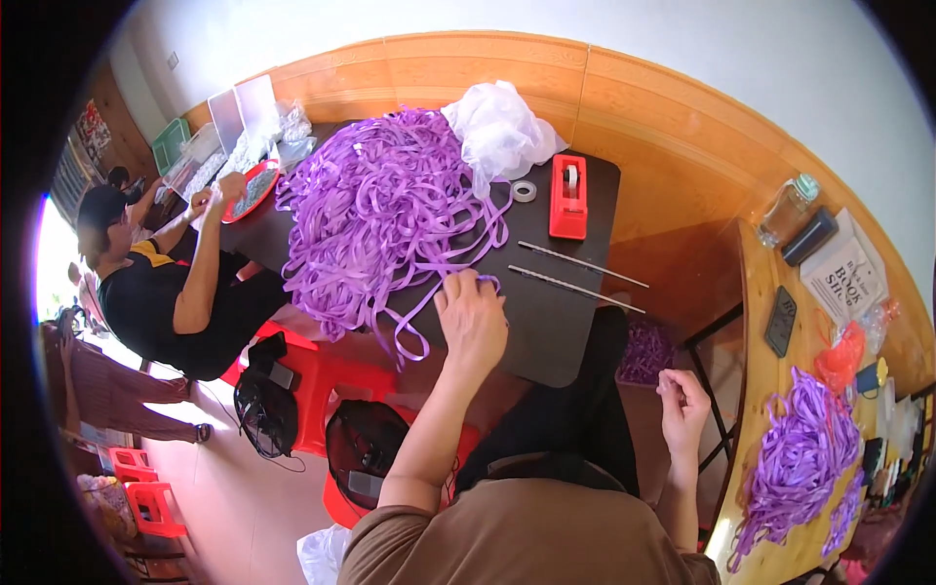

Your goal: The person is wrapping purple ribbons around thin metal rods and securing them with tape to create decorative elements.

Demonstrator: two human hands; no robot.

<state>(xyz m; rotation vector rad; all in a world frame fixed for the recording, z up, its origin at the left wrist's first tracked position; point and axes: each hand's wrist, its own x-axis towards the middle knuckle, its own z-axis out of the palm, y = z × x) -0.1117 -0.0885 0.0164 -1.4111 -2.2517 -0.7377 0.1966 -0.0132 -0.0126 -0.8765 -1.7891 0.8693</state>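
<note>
A large tangled heap of purple ribbon [375,195] covers much of the dark table [551,336]. At its near right edge, my left hand [473,317] has its fingers curled round a loop of the ribbon. My right hand [685,409] is held off the table's right side, thumb and fingertips pinched together. Whatever is between those fingertips is too small to make out. Two thin metal sticks [583,264] lie side by side to the right of my left hand. Beyond them are a red tape dispenser [568,219] and a roll of tape [524,199].
A white plastic bag [502,132] sits at the back. On the left, a person [161,302] works over a red tray [255,205]. Red stools [322,380] with black bags stand below. A wooden side table [751,429] at right bears more purple ribbon [804,458] and a phone [780,322].
</note>
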